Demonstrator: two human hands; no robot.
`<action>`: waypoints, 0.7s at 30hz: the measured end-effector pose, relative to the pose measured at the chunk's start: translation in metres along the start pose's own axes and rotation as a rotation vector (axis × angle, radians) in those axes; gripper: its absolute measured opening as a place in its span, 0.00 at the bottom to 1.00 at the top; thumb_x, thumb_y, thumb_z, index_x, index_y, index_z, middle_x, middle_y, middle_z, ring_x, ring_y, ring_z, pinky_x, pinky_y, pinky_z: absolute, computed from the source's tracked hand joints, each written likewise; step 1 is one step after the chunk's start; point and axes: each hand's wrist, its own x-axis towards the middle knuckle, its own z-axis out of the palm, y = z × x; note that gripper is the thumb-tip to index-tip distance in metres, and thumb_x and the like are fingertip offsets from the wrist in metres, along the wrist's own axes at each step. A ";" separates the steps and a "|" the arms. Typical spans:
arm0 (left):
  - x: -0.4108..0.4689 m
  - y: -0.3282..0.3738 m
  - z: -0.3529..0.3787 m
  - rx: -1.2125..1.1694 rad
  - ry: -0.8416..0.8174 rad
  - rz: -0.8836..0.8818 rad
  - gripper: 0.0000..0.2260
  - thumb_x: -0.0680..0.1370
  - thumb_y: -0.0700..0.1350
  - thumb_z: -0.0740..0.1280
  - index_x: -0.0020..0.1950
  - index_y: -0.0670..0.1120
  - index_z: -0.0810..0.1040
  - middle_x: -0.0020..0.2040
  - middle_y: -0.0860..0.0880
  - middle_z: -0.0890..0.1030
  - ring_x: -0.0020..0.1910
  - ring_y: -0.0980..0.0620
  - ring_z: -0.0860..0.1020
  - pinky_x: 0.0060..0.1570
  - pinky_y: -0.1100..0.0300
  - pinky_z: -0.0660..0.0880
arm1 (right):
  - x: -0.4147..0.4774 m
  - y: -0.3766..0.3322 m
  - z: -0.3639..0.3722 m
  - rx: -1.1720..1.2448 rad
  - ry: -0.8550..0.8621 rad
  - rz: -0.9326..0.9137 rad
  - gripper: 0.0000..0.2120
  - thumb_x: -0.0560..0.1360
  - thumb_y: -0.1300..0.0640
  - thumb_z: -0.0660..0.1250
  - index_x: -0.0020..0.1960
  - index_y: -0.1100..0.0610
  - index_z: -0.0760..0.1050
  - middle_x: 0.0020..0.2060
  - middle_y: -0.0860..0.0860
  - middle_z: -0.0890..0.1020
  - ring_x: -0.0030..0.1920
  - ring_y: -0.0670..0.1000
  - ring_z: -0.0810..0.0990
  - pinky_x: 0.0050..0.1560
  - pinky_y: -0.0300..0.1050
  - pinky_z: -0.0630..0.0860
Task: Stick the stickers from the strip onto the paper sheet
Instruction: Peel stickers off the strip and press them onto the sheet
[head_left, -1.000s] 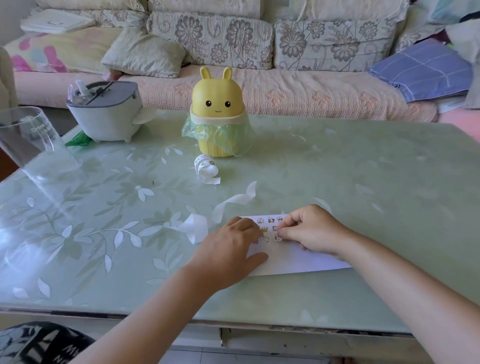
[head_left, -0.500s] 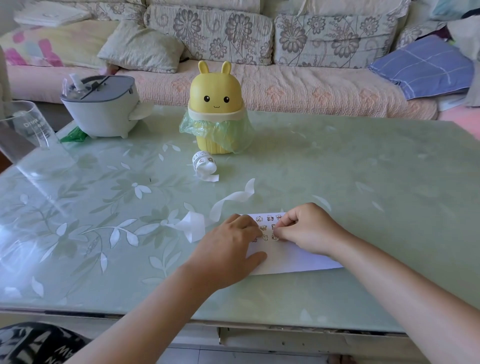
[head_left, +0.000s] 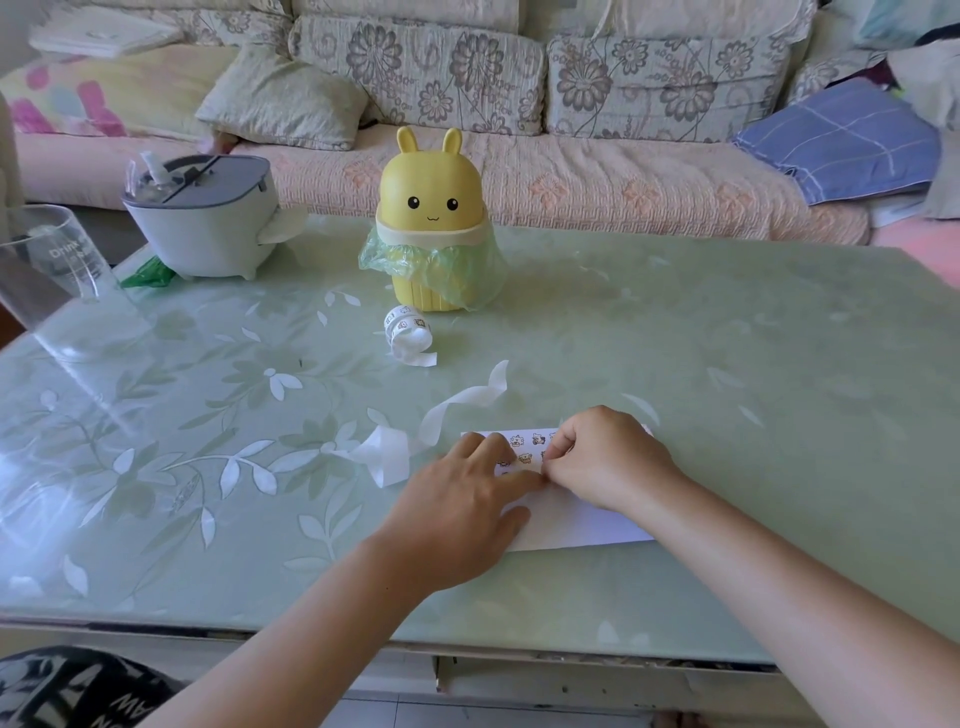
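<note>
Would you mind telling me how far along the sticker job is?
Done: several stickers already sit on the paper sheet. In hand: the left hand pins the sheet while the right hand presses near the stickers. Left: the sticker roll still holds stickers.

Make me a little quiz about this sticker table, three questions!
1. True or false: the left hand lies flat on the paper sheet.
2. What stands just behind the sticker roll? A) yellow bunny bin B) grey appliance C) clear cup
3. Fill in: the right hand pinches at the row of ____ on the sheet.

Key: 1 true; 2 A; 3 stickers.
</note>
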 end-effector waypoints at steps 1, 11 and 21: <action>0.000 0.000 0.000 0.004 0.004 -0.002 0.16 0.77 0.55 0.58 0.63 0.61 0.77 0.54 0.50 0.75 0.52 0.47 0.74 0.38 0.53 0.78 | 0.000 0.000 -0.001 -0.043 0.015 -0.006 0.03 0.70 0.52 0.69 0.40 0.44 0.81 0.43 0.41 0.83 0.45 0.48 0.80 0.41 0.40 0.73; 0.000 0.002 0.002 0.034 -0.016 -0.040 0.17 0.76 0.56 0.57 0.63 0.58 0.74 0.56 0.53 0.73 0.55 0.48 0.73 0.41 0.55 0.76 | -0.010 0.030 -0.003 -0.067 0.086 -0.130 0.10 0.74 0.42 0.69 0.54 0.41 0.77 0.44 0.40 0.76 0.52 0.48 0.78 0.44 0.41 0.69; -0.001 0.012 0.006 0.120 0.019 -0.043 0.19 0.77 0.56 0.58 0.66 0.55 0.75 0.53 0.51 0.75 0.51 0.48 0.74 0.40 0.58 0.73 | -0.035 0.058 0.024 -0.325 0.123 -0.537 0.26 0.77 0.45 0.52 0.70 0.48 0.75 0.72 0.49 0.73 0.69 0.53 0.70 0.67 0.54 0.71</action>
